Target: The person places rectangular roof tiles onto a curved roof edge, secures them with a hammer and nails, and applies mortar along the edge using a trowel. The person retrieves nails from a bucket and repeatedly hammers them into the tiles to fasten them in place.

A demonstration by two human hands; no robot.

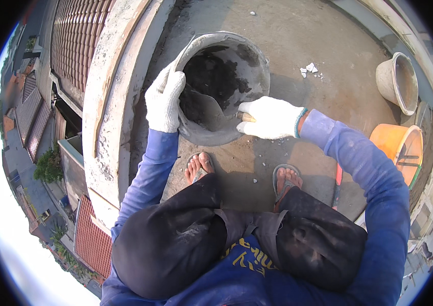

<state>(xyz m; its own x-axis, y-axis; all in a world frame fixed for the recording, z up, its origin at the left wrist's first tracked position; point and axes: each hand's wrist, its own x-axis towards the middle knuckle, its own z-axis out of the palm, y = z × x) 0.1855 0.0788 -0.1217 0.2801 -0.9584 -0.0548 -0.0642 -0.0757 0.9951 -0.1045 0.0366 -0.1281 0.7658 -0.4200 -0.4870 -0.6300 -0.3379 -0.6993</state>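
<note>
A grey, cement-crusted bucket (262, 66) stands tilted on the floor in front of my feet, with dark wet mortar (216, 71) inside. My left hand (165, 102), in a white knit glove, grips the bucket's left rim, thumb and fingers closed over it. In a matching glove, my right hand (272, 118) is closed round the short wooden handle of a trowel at the bucket's near right side. The trowel's blade (207, 109) reaches down into the bucket, smeared with grey mortar and touching the mix.
A low concrete parapet (117, 92) runs along my left, with tiled roofs (76, 41) far below beyond it. White chips (308, 68) lie on the floor. At right stand a pale bucket (387, 81) and an orange bucket (387, 140) holding tools. A red-and-dark strip (338, 176) lies by my right foot.
</note>
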